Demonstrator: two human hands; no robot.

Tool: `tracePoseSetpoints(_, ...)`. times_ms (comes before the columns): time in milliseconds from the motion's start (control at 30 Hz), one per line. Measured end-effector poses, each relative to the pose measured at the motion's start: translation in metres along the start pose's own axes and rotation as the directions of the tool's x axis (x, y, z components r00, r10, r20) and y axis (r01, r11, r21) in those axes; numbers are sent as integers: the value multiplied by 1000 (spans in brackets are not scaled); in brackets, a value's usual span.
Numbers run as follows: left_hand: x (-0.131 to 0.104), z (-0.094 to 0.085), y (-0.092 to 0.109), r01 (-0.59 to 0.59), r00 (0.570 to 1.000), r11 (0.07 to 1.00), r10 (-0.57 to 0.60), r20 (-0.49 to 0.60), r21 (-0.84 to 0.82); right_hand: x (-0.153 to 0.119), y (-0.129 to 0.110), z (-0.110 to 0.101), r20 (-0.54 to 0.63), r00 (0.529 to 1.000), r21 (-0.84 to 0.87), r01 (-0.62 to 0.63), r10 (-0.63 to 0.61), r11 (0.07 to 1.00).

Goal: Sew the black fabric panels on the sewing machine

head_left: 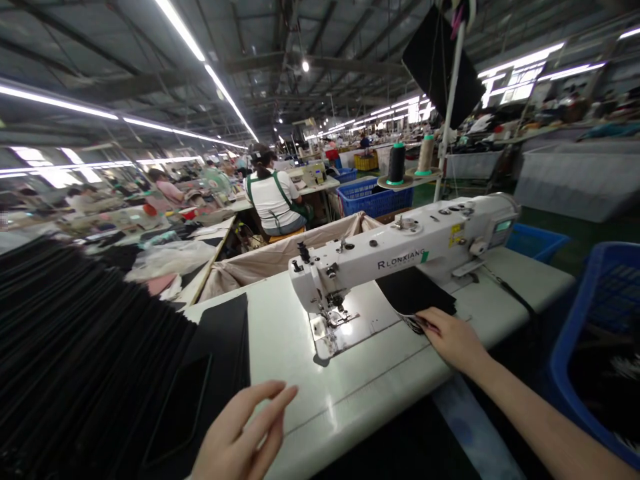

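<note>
A white sewing machine stands on a pale table, its needle area over a shiny metal plate. Under the machine's arm lie black fabric pieces. Their near edge is pinched between the thumb and fingers of my right hand. My left hand hovers at the table's front edge, fingers apart and holding nothing. Left of it, a dark phone rests on a flat stack of black panels. A large pile of black panels fills the far left.
Two thread cones stand behind the machine beside a pole. A blue basket is at the right edge, and another blue crate stands behind. A person in a white top sits ahead, back turned. A beige cloth bin adjoins the table.
</note>
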State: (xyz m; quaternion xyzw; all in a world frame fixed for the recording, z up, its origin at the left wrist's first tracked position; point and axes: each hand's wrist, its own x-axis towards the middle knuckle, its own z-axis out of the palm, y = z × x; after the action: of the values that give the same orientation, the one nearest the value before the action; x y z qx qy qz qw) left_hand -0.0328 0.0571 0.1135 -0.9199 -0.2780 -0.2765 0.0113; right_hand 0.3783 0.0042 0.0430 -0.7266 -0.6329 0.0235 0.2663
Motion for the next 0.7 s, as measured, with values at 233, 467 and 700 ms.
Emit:
tracePoseSetpoints(233, 65, 92, 50, 205, 973, 905, -149, 174, -373, -54, -100, -10, 398, 715, 237, 525, -575, 817)
tracePoseSetpoints(467, 28, 137, 57, 66, 905, 988, 0, 426, -140, -44, -130, 26, 371, 528, 629, 463, -764, 625)
tracePoseSetpoints(700, -24, 95, 26, 197, 873, 977, -213, 439, 83, 47, -130, 69, 365, 824, 225, 374, -434, 900)
